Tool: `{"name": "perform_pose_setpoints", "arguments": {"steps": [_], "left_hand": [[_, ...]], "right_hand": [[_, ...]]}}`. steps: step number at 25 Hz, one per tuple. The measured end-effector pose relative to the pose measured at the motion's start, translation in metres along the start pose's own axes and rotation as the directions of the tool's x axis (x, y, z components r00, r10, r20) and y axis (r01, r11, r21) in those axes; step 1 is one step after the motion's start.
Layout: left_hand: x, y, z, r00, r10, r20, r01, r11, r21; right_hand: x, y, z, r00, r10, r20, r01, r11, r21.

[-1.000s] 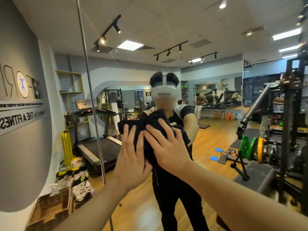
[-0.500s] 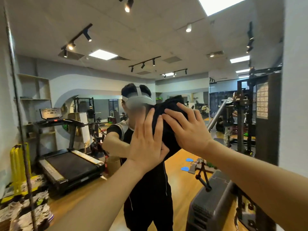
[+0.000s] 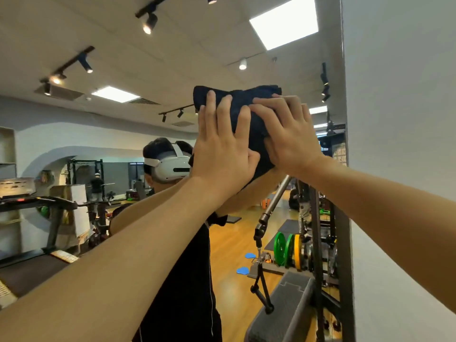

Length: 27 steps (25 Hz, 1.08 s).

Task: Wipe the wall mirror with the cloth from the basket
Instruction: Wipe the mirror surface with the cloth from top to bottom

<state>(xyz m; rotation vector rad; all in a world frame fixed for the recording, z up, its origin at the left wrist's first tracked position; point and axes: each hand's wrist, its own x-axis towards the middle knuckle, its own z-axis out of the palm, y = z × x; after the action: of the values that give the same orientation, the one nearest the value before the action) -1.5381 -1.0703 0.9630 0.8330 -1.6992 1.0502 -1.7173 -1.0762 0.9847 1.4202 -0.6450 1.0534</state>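
Note:
A bunched dark navy cloth [image 3: 243,99] is pressed flat against the wall mirror [image 3: 103,144], high up near its right edge. My left hand [image 3: 222,146] lies on the cloth's left side with fingers spread upward. My right hand [image 3: 288,137] covers its right side, fingers pointing left over the fabric. Both arms reach up and forward. The mirror fills most of the view and reflects a person in a white headset and the gym behind. The basket is out of view.
A plain white wall [image 3: 399,119] borders the mirror on the right. The reflection shows a treadmill [image 3: 37,203] at left, a rack with green and yellow weight plates [image 3: 288,250] at lower right, and a wooden floor.
Both hands have slid the cloth up and to the right across the mirror, from chest height near the middle to above head height close to the right edge.

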Motion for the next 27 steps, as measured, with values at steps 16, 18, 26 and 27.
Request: {"name": "perform_pose_setpoints", "arguments": {"steps": [16, 18, 26, 27], "left_hand": [[0.034, 0.174, 0.085, 0.994, 0.094, 0.053, -0.093, 0.995, -0.021], [0.018, 0.183, 0.090, 0.992, 0.117, 0.052, -0.115, 0.993, -0.036], [-0.081, 0.215, 0.107, 0.970, 0.194, 0.148, -0.190, 0.981, -0.042], [-0.094, 0.217, 0.107, 0.965, 0.204, 0.166, -0.200, 0.979, -0.041]], "right_hand": [[-0.136, 0.135, -0.039, 0.968, 0.245, 0.053, -0.243, 0.969, -0.048], [-0.158, 0.129, -0.041, 0.959, 0.274, 0.067, -0.272, 0.961, -0.039], [-0.261, 0.077, -0.069, 0.916, 0.320, 0.240, -0.334, 0.942, 0.017], [-0.272, 0.069, -0.072, 0.906, 0.327, 0.270, -0.344, 0.939, 0.015]]}}
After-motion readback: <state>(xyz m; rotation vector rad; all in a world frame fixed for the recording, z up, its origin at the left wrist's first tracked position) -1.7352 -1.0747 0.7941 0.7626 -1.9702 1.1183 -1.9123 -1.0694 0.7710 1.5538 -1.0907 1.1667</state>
